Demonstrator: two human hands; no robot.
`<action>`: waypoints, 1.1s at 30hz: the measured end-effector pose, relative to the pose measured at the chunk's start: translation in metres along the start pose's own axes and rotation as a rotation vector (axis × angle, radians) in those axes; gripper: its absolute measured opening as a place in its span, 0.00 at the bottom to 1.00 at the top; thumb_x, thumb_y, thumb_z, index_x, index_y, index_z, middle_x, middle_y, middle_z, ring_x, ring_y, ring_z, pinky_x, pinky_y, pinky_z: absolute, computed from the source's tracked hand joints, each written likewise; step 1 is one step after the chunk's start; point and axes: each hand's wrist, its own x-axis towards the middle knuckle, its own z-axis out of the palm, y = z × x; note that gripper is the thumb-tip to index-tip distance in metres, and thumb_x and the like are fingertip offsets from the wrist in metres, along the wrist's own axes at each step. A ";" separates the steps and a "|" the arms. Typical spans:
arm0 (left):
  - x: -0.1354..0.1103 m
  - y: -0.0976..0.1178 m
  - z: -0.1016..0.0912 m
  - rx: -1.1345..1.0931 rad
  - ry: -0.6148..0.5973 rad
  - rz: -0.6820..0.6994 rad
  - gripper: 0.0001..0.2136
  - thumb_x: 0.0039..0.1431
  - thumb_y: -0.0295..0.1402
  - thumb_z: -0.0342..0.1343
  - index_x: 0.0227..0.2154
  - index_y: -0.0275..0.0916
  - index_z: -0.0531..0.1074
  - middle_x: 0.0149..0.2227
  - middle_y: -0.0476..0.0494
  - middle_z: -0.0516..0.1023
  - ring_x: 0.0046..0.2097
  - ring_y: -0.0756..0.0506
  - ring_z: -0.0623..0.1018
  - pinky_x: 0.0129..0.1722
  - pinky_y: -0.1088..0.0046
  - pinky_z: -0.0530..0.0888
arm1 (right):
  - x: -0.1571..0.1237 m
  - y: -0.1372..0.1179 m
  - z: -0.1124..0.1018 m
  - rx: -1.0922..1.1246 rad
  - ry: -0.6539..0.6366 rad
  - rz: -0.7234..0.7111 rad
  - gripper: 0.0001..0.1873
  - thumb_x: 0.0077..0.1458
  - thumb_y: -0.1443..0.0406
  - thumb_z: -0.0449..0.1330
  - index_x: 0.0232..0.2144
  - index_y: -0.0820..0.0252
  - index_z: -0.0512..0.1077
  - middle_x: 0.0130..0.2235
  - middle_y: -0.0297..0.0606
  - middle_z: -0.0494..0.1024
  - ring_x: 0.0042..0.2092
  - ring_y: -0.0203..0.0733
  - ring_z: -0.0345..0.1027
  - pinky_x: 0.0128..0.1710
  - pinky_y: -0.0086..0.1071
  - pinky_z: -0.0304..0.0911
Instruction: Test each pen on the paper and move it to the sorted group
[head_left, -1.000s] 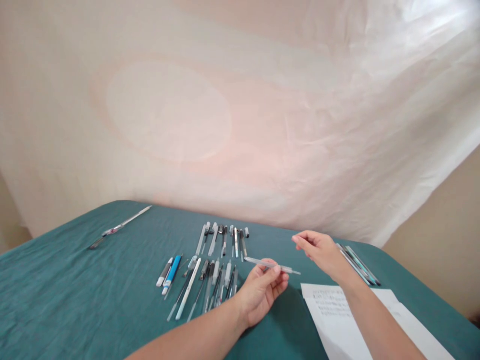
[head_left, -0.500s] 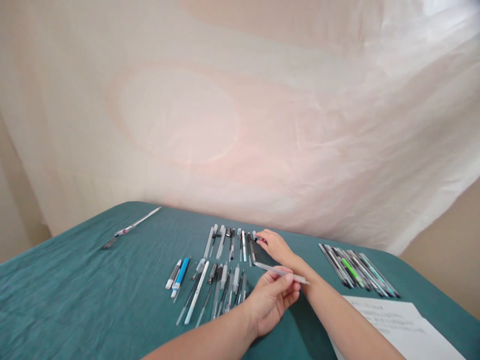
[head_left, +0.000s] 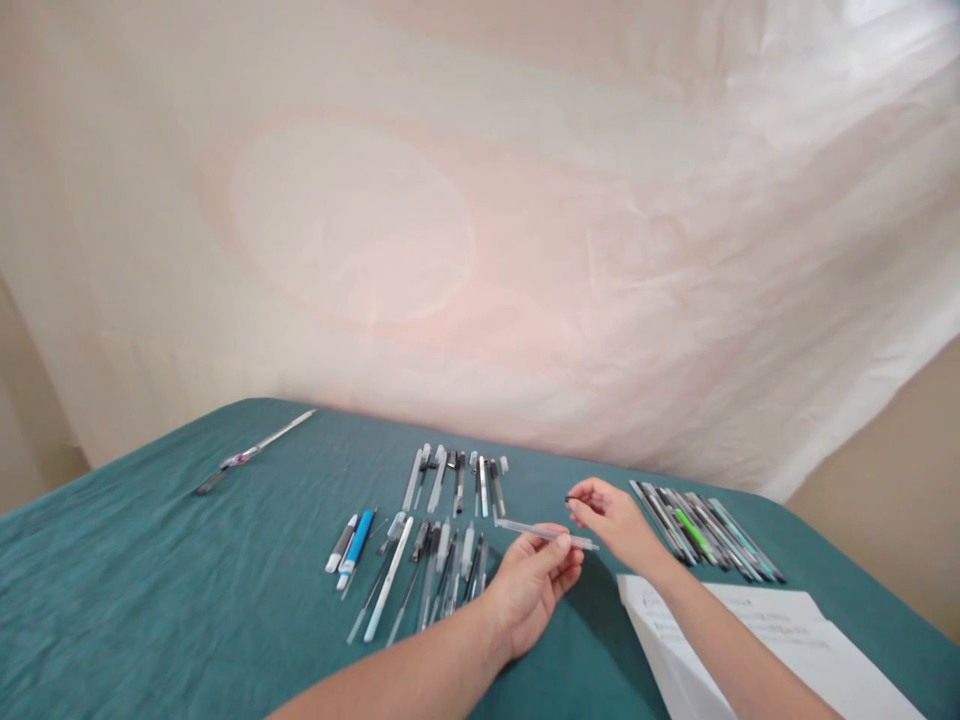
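In my left hand [head_left: 534, 595] is a clear pen barrel [head_left: 519, 528], pinched between thumb and fingers and pointing left over the table. My right hand [head_left: 611, 515] hovers just beyond the barrel's right end, its thumb and forefinger pinched on a small black pen part [head_left: 569, 499]. Which part that is, I cannot make out. Left of my hands lie two rows of pen pieces: a far row with a dark refill [head_left: 493, 478] and a small whitish cap [head_left: 504, 465], and a near row with a pale blue-white pen barrel [head_left: 390, 580].
A blue pen [head_left: 356, 548] lies beside a grey-and-white one [head_left: 341, 545] at the left. Several pens with a bright green one [head_left: 694, 535] form a row at the right. Printed paper [head_left: 787, 625] lies under my right forearm. A long clear wrapper [head_left: 259, 448] rests far left.
My right hand has moved from the far row rightward and nearer, carrying the small black part. My left hand keeps the barrel, almost in place. The view has shifted slightly.
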 end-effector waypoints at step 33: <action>-0.003 0.001 0.007 0.187 -0.026 0.021 0.11 0.45 0.29 0.63 0.31 0.36 0.68 0.29 0.49 0.73 0.32 0.53 0.74 0.38 0.77 0.69 | -0.087 -0.022 0.000 0.142 0.164 0.068 0.14 0.52 0.57 0.54 0.36 0.60 0.69 0.29 0.36 0.73 0.30 0.38 0.68 0.28 0.29 0.65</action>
